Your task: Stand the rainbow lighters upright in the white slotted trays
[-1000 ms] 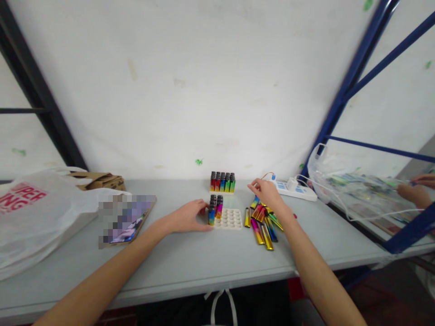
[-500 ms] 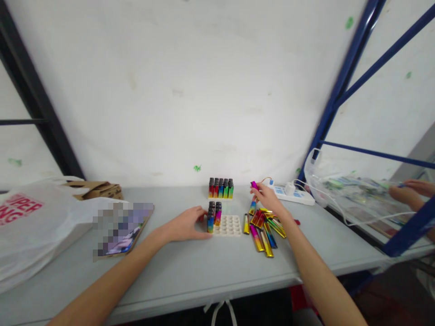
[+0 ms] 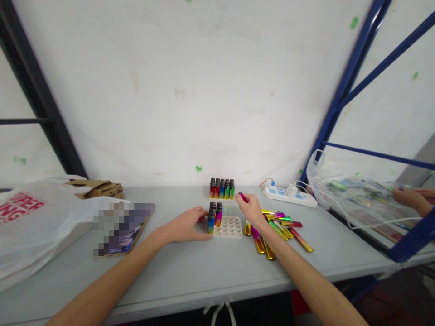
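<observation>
My left hand (image 3: 188,225) is curled round the left end of a white tray (image 3: 231,227) with round holes, its thumb at the front corner. Several black-topped lighters (image 3: 211,222) stand upright in that end of the tray, beside my fingers. Above the back right of the tray, my right hand (image 3: 249,208) pinches a lighter with a purple end (image 3: 242,197); my fingers hide the rest of it. Right of the tray lies a loose pile of shiny multicoloured lighters (image 3: 280,230), partly covered by my right forearm.
Behind the tray stands a second block of upright lighters (image 3: 222,189). A power strip (image 3: 292,197) with a cable lies at the back right. To the left are a phone (image 3: 127,233) and a white plastic bag (image 3: 44,217). Another person's hand (image 3: 409,199) shows beyond the blue frame (image 3: 333,117).
My right hand has moved left from over the pile to the back right of the tray, carrying the purple-ended lighter. The left hand stays at the tray.
</observation>
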Demonstrator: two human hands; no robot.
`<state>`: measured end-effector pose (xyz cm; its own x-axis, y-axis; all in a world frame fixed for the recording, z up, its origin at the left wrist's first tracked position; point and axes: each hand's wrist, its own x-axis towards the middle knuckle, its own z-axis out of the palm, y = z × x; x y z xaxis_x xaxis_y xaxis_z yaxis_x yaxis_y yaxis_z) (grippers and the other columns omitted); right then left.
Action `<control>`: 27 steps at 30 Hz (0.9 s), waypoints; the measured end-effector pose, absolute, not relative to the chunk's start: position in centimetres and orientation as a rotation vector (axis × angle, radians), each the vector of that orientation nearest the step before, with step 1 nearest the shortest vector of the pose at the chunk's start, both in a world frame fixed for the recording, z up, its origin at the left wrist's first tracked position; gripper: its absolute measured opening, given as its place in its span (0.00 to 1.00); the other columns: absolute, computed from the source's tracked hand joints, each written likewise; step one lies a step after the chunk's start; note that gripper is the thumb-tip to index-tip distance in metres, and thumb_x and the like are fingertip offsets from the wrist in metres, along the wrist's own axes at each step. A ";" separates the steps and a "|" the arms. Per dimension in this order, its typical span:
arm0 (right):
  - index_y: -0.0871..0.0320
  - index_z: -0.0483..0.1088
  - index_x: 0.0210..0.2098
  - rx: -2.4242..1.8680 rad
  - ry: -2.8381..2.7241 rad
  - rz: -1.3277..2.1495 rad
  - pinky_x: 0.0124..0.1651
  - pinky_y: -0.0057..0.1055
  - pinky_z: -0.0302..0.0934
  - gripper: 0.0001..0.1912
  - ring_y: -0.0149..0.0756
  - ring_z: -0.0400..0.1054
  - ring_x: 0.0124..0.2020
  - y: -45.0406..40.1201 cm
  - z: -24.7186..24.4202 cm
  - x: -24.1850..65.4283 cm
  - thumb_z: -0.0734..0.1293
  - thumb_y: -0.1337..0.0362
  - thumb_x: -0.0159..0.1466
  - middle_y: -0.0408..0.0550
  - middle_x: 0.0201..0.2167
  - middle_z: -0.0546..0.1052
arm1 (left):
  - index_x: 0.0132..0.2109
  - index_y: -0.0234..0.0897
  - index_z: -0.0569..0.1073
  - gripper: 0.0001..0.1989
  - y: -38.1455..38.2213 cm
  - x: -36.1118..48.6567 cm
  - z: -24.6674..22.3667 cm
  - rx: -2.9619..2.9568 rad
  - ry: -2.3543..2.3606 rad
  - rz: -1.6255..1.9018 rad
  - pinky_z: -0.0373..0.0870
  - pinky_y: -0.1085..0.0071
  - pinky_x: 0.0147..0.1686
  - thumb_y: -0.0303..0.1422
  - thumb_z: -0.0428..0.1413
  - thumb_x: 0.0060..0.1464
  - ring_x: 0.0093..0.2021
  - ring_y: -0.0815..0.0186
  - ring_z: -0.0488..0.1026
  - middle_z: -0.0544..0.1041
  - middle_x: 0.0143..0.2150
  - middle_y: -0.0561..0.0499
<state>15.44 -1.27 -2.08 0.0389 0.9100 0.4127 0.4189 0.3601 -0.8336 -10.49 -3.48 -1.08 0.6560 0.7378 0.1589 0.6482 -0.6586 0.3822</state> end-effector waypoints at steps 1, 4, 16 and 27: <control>0.54 0.55 0.20 -1.254 -1.585 0.540 0.27 0.29 0.43 0.24 0.29 0.49 0.22 -1.3 -2.2 15.4 0.62 0.46 0.63 0.38 0.18 0.54 | 0.50 0.36 0.77 0.27 -3.5 -10.5 -1.1 2.585 1.107 0.433 0.70 0.63 0.48 0.51 0.63 0.51 0.47 0.52 0.74 0.77 0.45 0.45; 0.54 0.55 0.20 -1.276 -1.624 0.489 0.28 0.29 0.43 0.21 0.30 0.50 0.24 -1.6 -2.2 15.2 0.61 0.49 0.62 0.38 0.19 0.55 | 0.51 0.35 0.77 0.28 -3.4 -10.5 -1.1 2.597 1.111 0.438 0.71 0.62 0.48 0.51 0.63 0.50 0.47 0.52 0.74 0.77 0.46 0.45; 0.54 0.53 0.20 -1.297 -1.644 0.466 0.28 0.30 0.42 0.21 0.30 0.50 0.23 -1.8 -2.3 14.8 0.60 0.49 0.62 0.38 0.18 0.54 | 0.46 0.36 0.76 0.26 -3.3 -10.6 -1.5 2.595 1.126 0.449 0.71 0.62 0.47 0.53 0.63 0.51 0.45 0.53 0.74 0.77 0.44 0.45; 0.55 0.66 0.32 -1.048 -1.955 0.618 0.32 0.28 0.56 0.24 0.33 0.62 0.25 -3.9 0.2 15.8 0.56 0.43 0.72 0.41 0.23 0.70 | 0.46 0.36 0.75 0.27 -3.4 -10.3 -0.9 2.573 1.144 0.436 0.70 0.63 0.45 0.54 0.63 0.49 0.43 0.53 0.75 0.78 0.43 0.45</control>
<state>15.83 -3.94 0.25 -0.3225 0.8444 0.4277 0.4450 0.5341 -0.7188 -10.28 -3.44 -0.89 0.6388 0.7537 0.1547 0.6656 -0.6422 0.3803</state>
